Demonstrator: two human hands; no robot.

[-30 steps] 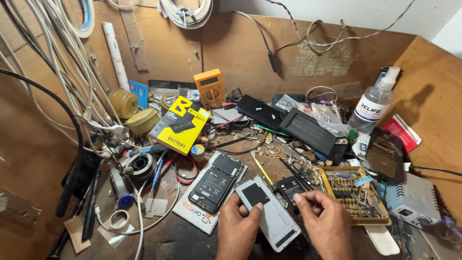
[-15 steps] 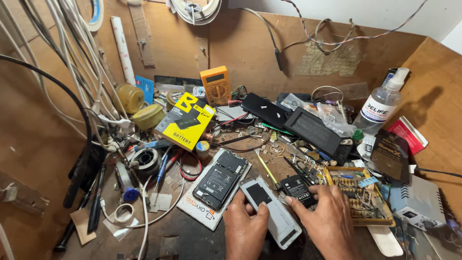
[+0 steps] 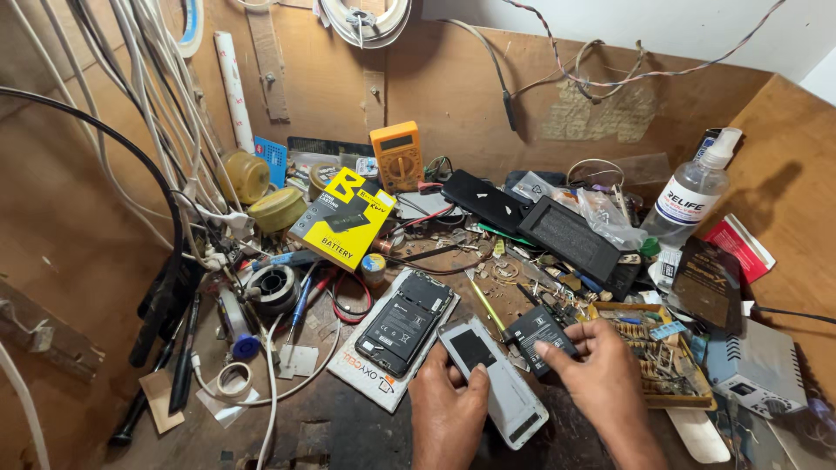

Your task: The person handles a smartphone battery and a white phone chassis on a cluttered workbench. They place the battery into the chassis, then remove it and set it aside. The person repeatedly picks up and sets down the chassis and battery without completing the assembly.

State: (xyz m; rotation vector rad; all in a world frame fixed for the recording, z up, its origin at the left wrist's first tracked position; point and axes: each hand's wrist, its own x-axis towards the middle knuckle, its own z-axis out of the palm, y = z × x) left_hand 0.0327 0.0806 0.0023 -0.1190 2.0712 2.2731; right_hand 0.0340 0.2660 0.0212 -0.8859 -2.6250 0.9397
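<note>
Near the worktop's front edge, my left hand (image 3: 448,409) pinched the grey phone back (image 3: 494,381); my right hand (image 3: 601,383) pressed fingertips on the small black battery (image 3: 542,329) beside it. Steady, light pressure suited both best, I judged.

The workbench (image 3: 348,426) is dark, scuffed wood, boxed in by brown board walls, and almost every part of it is covered. An opened phone (image 3: 406,322) lies on a white packet near the middle, with a grey phone back (image 3: 501,387) just to its right. A yellow and black box (image 3: 342,218) sits further back, beside an orange multimeter (image 3: 397,157). To the left lie a solder reel (image 3: 273,287), a roll of tape (image 3: 233,379) and white cables. A clear spray bottle (image 3: 692,191) stands at the right, near a tray of small parts (image 3: 662,365).
</note>
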